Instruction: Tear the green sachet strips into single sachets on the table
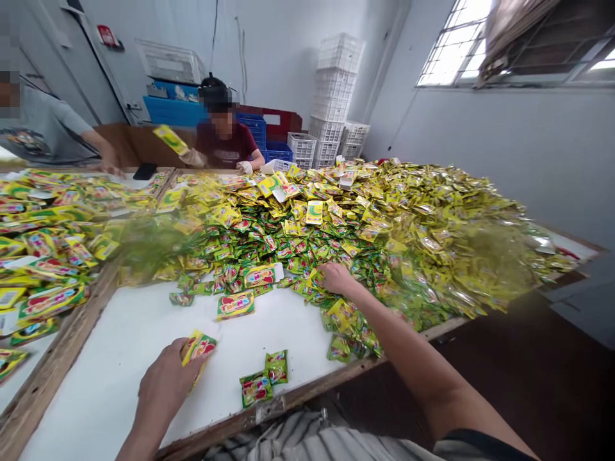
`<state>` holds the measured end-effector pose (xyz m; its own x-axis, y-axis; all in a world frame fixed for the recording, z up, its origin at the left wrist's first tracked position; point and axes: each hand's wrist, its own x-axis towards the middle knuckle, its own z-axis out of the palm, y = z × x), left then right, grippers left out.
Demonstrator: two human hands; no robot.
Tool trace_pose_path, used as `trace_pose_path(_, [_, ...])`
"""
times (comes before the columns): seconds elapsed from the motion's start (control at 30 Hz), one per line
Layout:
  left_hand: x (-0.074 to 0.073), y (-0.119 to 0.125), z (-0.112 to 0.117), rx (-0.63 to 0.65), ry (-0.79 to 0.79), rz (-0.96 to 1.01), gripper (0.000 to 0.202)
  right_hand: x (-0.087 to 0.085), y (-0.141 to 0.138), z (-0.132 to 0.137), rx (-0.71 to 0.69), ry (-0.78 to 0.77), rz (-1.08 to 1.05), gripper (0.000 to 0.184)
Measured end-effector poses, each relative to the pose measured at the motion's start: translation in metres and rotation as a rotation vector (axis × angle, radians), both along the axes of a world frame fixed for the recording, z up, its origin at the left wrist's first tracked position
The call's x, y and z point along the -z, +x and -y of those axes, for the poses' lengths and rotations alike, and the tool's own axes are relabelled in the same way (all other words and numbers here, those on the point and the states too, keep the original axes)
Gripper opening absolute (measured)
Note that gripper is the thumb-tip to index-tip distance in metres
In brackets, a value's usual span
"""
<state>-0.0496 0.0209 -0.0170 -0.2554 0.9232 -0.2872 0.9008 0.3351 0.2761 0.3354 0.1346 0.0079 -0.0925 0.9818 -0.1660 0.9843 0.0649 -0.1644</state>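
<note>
Head view, left hand (pixel 166 376) at lower left grips a yellow-and-green printed carton (pixel 198 347), right hand (pixel 335 279) at centre dips into the heap of green sachets (pixel 293 248), its grip impossible to tell, two loose sachets (pixel 264 382) lie at bottom centre between the forearms.

The pile of packets (pixel 423 218) covers the rear and right of the bench (pixel 144 333). A wooden strip (pixel 81 326) separates this section from the boxes (pixel 52 243) at left. A loose box (pixel 235 306) lies before the pile; a second box (pixel 259 275) lies just behind it, at the pile's edge. Two packets (pixel 256 389) lie near the front edge, right of the left hand (pixel 166 378), which contains a held box (pixel 196 347). The right hand (pixel 335 278) is at the pile's front. Stacked crates (pixel 331 96) stand behind the bench.
</note>
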Motion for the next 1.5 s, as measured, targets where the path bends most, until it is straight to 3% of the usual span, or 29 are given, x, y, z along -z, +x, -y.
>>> trace_pose_path(0.1, [0.001,0.015,0.002,-0.018,0.043,0.347,0.047,0.013,-0.016,0.006,-0.025,0.037,-0.012,0.017])
trace_pose_path(0.23, [0.002,0.03,0.005,-0.157,0.02,0.91,0.065,0.023,-0.022,0.013,0.036,0.08,-0.002,0.017])
trace_pose_path(0.43, [0.0,0.046,0.007,-0.3,-0.011,1.229,0.066,0.024,-0.021,0.008,0.075,0.014,0.012,0.022])
trace_pose_path(0.6, [-0.004,0.051,0.006,-0.315,0.009,1.283,0.068,0.03,-0.041,0.016,0.044,0.021,-0.037,0.024])
trace_pose_path(0.73, [-0.003,0.046,0.006,-0.317,0.063,1.284,0.066,0.034,-0.044,0.017,0.151,0.083,-0.068,0.027])
trace_pose_path(0.87, [0.003,0.045,0.007,-0.313,0.069,1.293,0.064,0.027,-0.048,0.017,0.213,0.093,-0.123,0.021])
trace_pose_path(0.93, [0.007,0.048,0.007,-0.299,0.067,1.292,0.065,0.022,-0.062,0.025,0.207,0.123,-0.314,0.022])
trace_pose_path(1.07, [0.008,0.055,0.007,-0.24,0.057,1.288,0.064,0.021,-0.11,0.052,0.098,0.019,-1.029,0.028])
trace_pose_path(1.13, [0.005,0.057,0.007,-0.225,0.073,1.292,0.064,0.025,-0.13,0.063,0.031,-0.06,-1.166,0.03])
trace_pose_path(1.23, [-0.001,0.057,0.009,-0.201,0.081,1.287,0.062,0.031,-0.144,0.074,-0.026,-0.128,-1.16,0.029])
trace_pose_path(1.33, [-0.004,0.058,0.01,-0.17,0.051,1.292,0.058,0.032,-0.145,0.081,-0.053,-0.091,-1.05,0.021])
trace_pose_path(1.5, [-0.005,0.061,0.01,-0.248,0.003,1.341,0.062,0.018,-0.117,0.077,-0.07,0.02,-0.882,0.018])
